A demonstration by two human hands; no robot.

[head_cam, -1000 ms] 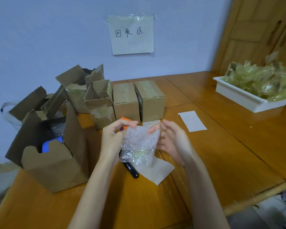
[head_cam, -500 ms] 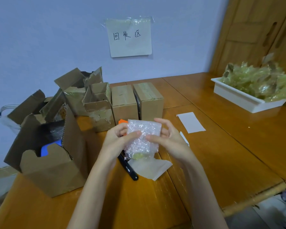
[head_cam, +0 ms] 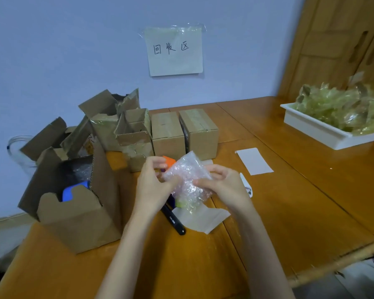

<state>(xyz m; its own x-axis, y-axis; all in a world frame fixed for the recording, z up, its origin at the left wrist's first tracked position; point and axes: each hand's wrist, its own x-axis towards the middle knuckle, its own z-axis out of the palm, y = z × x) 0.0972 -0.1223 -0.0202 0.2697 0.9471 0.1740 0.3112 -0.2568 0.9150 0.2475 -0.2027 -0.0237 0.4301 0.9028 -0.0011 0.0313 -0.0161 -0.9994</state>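
Note:
A clear bubble-wrap pouch (head_cam: 188, 175) with something yellow-green inside at its lower end is held above the wooden table (head_cam: 289, 201), tilted with one corner up. My left hand (head_cam: 152, 186) pinches its left edge with thumb and curled fingers. My right hand (head_cam: 222, 187) grips its right side, thumb across the front. Under the pouch lie a sheet of translucent paper (head_cam: 203, 219) and a black utility knife (head_cam: 174, 221). An orange object (head_cam: 170, 161) shows just behind my left fingers.
An open cardboard box (head_cam: 78, 212) holding a blue item stands at left. Torn boxes (head_cam: 108, 126) and two sealed boxes (head_cam: 184, 132) line the wall. A white slip (head_cam: 255, 161) lies right of centre. A white tray (head_cam: 320, 130) of yellowish wrappers sits far right.
The pouch has been turned from upright to a tilt, one corner now pointing up. Both hands shifted their hold, and the pouch sits slightly lower over the paper.

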